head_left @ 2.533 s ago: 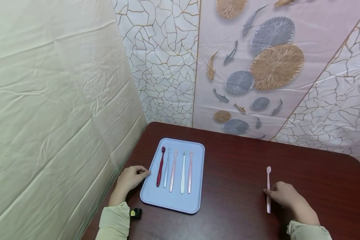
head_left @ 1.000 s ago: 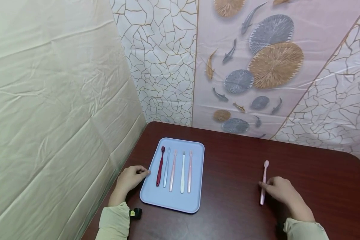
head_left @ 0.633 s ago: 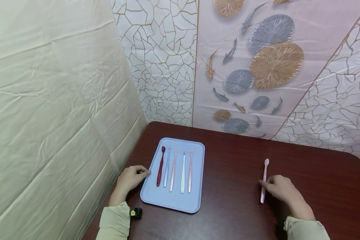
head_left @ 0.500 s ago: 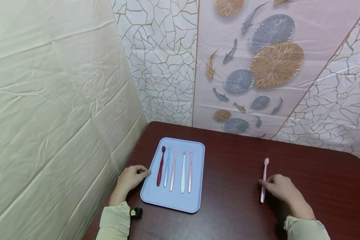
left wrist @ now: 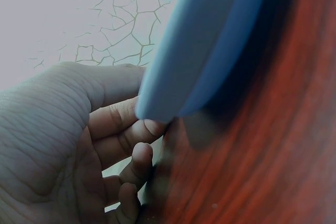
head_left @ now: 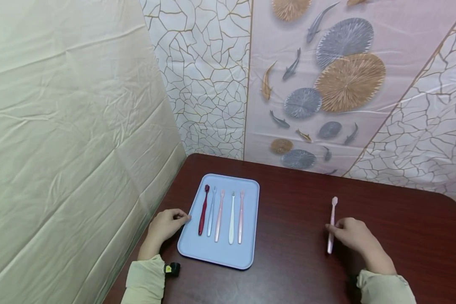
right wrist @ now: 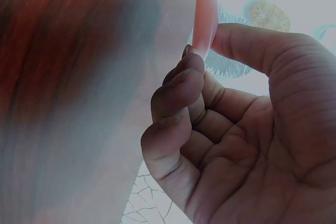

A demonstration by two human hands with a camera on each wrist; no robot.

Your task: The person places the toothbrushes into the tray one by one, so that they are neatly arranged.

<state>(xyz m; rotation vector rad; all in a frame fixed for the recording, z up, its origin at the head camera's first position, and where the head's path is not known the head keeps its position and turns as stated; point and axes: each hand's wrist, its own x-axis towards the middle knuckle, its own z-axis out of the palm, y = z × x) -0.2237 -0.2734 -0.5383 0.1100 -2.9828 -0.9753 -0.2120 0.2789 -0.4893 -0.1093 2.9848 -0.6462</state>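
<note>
My left hand [head_left: 167, 228] pinches the left rim of a pale blue tray [head_left: 220, 257]; in the left wrist view the thumb lies on one side of its edge and fingertips on the other. Several toothbrushes lie side by side on it, heads away from me: a dark red toothbrush [head_left: 203, 215], a light blue toothbrush [head_left: 210, 217], two pink ones and a whitish toothbrush [head_left: 231, 223] between those. Off to the right, my right hand [head_left: 355, 236] holds another pink toothbrush [head_left: 332, 230] between thumb and fingers, head pointing away. The right wrist view shows its handle [right wrist: 206, 11] close up.
Beneath everything is a dark reddish-brown table [head_left: 289, 245] with rounded corners. A cream cloth wall [head_left: 80, 147] runs along its left side, and a patterned curtain [head_left: 213, 84] hangs behind. A black wrist strap piece [head_left: 172, 269] sits at the left cuff.
My right hand has shifted a little left and away from me with the pink toothbrush, which now leans slightly. The left hand, the tray and its toothbrushes have stayed put.
</note>
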